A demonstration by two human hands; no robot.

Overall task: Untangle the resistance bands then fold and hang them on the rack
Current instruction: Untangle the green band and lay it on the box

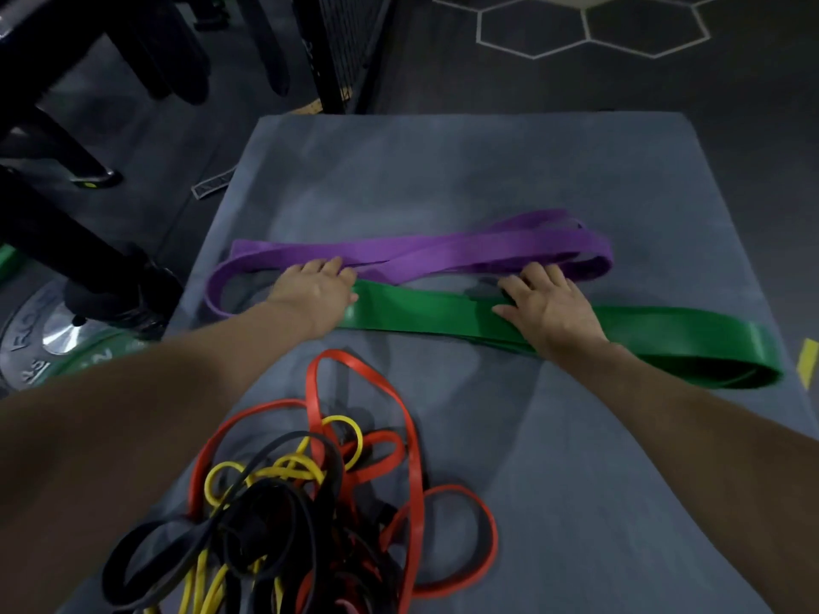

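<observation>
Arms outstretched; left hand [317,289] and right hand [547,305] flat, fingers extended, pressing green band [425,313] on mat [443,170].

Just two bare forearms coming in from the bottom corners, no sleeves in sight. Left hand [317,288] and right hand [549,305] both bare too, no gloves, rings, watch or wristbands that I can spot.
</observation>
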